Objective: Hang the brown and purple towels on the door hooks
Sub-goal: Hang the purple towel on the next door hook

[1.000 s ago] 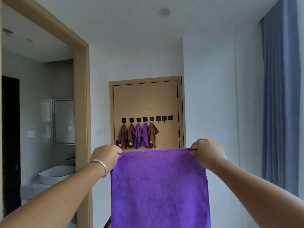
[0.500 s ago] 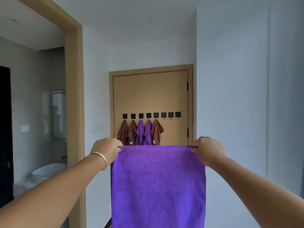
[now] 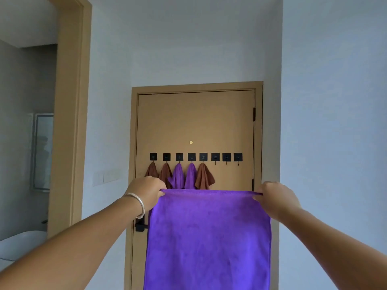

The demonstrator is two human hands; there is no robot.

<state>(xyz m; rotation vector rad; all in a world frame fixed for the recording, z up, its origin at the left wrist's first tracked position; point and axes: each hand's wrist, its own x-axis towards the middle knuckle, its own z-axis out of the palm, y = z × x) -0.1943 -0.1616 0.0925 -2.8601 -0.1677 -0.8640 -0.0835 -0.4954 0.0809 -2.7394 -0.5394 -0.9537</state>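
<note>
A purple towel (image 3: 209,237) hangs flat in front of me, stretched by its top corners. My left hand (image 3: 146,191) grips the left corner and my right hand (image 3: 274,197) pinches the right one. Straight ahead is a tan door (image 3: 196,122) with a row of black hooks (image 3: 215,157). The left five hooks hold towels: two brown (image 3: 165,173), two purple (image 3: 178,176), then one brown (image 3: 204,176). The three hooks on the right are bare. The held towel hides the door's lower half.
A wooden doorframe (image 3: 71,114) on the left opens into a bathroom with a mirror (image 3: 43,151) and a white basin (image 3: 18,243). A black door handle (image 3: 139,226) shows beside the towel. White walls flank the door on both sides.
The view has moved closer to the door, which now looks larger. The curtain on the right has left the view. Both hands keep the same hold on the purple towel.
</note>
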